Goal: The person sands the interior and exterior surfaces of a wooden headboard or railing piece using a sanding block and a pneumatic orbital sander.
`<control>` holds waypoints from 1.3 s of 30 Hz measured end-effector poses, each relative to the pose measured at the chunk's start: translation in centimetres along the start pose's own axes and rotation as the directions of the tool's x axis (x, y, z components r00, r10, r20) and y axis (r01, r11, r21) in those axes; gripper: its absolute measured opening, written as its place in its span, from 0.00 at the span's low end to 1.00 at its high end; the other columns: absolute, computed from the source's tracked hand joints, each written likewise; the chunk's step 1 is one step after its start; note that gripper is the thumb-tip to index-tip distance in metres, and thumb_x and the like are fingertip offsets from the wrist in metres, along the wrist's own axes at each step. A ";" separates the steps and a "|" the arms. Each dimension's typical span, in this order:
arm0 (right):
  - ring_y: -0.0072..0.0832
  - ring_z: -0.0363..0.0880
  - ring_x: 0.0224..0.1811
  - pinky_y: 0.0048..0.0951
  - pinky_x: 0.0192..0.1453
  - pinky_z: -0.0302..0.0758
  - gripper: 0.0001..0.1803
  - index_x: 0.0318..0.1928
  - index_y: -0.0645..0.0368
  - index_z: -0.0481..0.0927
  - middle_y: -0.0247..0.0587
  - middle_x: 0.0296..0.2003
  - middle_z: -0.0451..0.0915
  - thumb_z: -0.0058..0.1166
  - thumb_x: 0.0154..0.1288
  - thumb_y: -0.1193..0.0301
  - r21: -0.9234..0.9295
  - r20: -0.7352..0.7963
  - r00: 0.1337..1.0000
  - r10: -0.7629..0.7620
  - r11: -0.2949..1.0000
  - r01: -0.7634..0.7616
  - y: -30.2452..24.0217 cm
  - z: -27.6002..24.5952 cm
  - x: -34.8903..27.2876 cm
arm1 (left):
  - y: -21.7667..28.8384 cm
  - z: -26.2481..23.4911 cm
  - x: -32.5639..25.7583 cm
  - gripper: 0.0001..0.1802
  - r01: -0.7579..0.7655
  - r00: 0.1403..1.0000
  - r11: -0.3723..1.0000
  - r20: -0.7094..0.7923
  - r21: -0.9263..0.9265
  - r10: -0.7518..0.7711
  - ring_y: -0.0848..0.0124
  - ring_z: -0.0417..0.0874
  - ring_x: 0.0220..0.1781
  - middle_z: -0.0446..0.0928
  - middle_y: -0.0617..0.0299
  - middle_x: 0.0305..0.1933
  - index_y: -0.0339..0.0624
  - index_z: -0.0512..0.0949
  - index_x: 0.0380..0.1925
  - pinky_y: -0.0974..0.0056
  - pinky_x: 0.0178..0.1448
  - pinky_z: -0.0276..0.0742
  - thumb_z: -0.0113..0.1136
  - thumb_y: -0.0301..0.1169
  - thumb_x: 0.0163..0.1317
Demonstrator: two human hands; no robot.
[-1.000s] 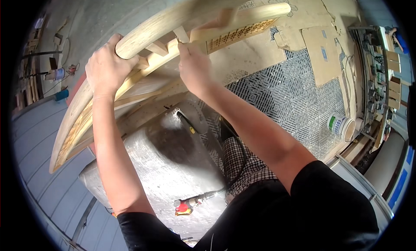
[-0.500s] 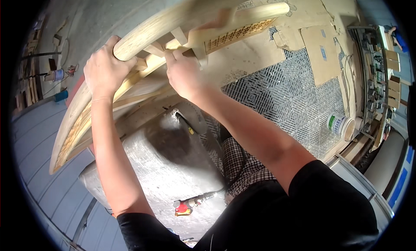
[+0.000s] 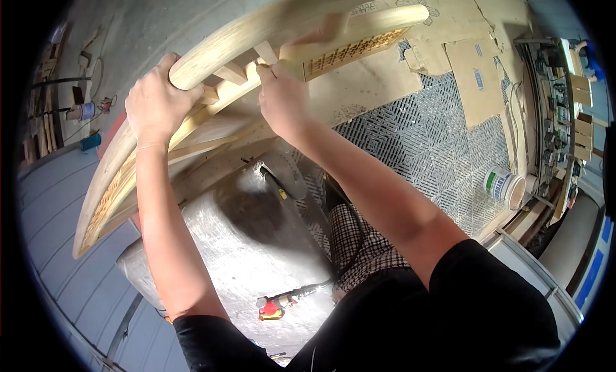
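Note:
A pale wooden furniture frame (image 3: 224, 48) arcs across the upper left, its thick curved rails joined by short crosspieces (image 3: 232, 73). A carved lattice panel (image 3: 356, 51) is set in its lower rail on the right. My left hand (image 3: 157, 102) is wrapped round the left end of the upper rail's rounded part. Fingers curled, my right hand (image 3: 282, 102) is at the lower rail, just right of the crosspieces. It is slightly blurred, and whatever it holds is hidden by the fingers.
Below the frame is a grey, worn work surface (image 3: 224, 243) carrying a red-and-yellow hand tool (image 3: 273, 306) with a hose. A patterned mat (image 3: 410, 141) and cardboard (image 3: 475, 80) cover the floor. A white bucket (image 3: 504, 187) stands right, near a cluttered shelf (image 3: 558, 128).
My right hand has shifted a little to the right along the lower rail, away from the crosspieces. My left hand keeps its grip, and the frame stays in place.

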State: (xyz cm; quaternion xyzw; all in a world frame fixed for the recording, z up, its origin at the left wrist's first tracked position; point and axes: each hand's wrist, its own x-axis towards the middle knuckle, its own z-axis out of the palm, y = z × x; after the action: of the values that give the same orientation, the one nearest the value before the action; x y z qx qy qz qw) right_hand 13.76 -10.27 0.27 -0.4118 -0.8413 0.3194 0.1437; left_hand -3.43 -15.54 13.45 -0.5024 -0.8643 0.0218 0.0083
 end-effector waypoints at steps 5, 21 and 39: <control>0.47 0.84 0.41 0.45 0.42 0.80 0.23 0.60 0.65 0.74 0.50 0.46 0.79 0.53 0.63 0.79 0.044 -0.007 0.997 -0.077 0.996 0.077 0.4 1.4 0.4 | 0.5 -0.1 0.2 0.29 -0.008 1.000 1.000 0.003 -0.002 0.008 0.51 0.87 0.43 0.87 0.52 0.38 0.53 0.83 0.50 0.53 0.48 0.82 0.71 0.45 0.45; 0.51 0.80 0.39 0.46 0.44 0.76 0.18 0.56 0.55 0.78 0.49 0.42 0.81 0.55 0.66 0.76 0.272 -0.176 0.984 0.022 0.962 0.027 2.0 0.8 -1.4 | 0.1 0.2 0.3 0.34 0.034 0.999 0.999 0.033 0.001 -0.034 0.53 0.87 0.46 0.87 0.52 0.42 0.54 0.82 0.56 0.54 0.52 0.82 0.70 0.46 0.44; 0.25 0.83 0.29 0.26 0.34 0.83 0.11 0.48 0.65 0.83 0.45 0.34 0.86 0.60 0.68 0.75 0.782 0.187 0.906 0.381 0.500 -0.372 3.0 0.3 -0.4 | 0.1 0.1 0.5 0.24 -0.007 1.000 0.998 0.006 -0.060 0.008 0.49 0.86 0.44 0.86 0.51 0.38 0.52 0.81 0.47 0.51 0.48 0.80 0.69 0.45 0.49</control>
State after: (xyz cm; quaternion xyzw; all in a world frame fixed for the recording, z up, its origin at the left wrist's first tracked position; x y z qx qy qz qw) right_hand 15.61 -9.36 -1.92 -0.4763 -0.4947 0.6845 0.2447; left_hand -3.56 -15.03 13.32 -0.5055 -0.8628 -0.0024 -0.0095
